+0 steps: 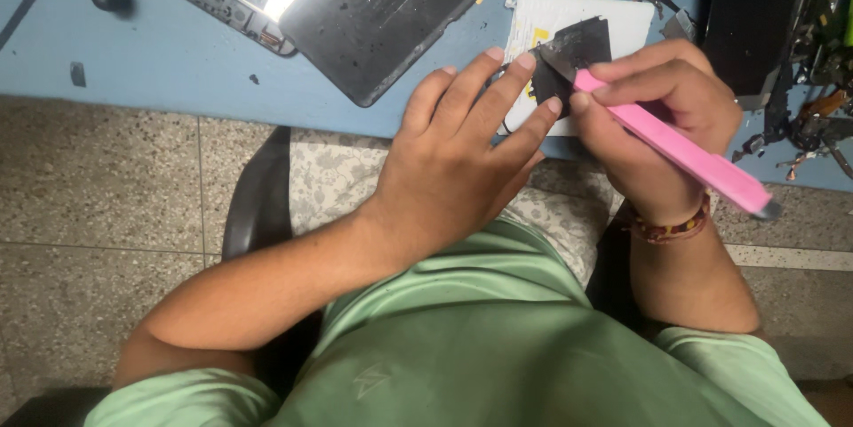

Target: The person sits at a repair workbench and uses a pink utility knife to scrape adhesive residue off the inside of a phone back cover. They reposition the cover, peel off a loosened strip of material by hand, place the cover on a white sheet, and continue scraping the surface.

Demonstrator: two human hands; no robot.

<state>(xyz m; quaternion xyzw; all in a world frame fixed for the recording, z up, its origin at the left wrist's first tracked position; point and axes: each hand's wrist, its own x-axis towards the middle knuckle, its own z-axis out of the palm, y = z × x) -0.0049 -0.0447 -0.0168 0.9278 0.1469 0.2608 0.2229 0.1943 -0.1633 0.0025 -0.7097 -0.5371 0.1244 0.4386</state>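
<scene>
Pink knife (675, 147) gripped by right hand (662, 116), left hand (462, 160) fingers flat, seemingly on black piece (582, 45)

Pink utility knife (684, 150): slim pink plastic handle, short grey metal blade at the front. It lies slanted, tail end low and out past the wrist, blade end up between the fingertips of both hands. Fingers wrapped around its forward part; blade tip touches the black piece.

Black piece (569, 58): thin, flat, dark, irregular outline, partly lifted. It sits directly ahead of the fingertips, on top of the white pack.

White pack (577, 14): flat, rectangular, white with a yellow mark. It lies under the fingertips, near edge hidden beneath them.
</scene>
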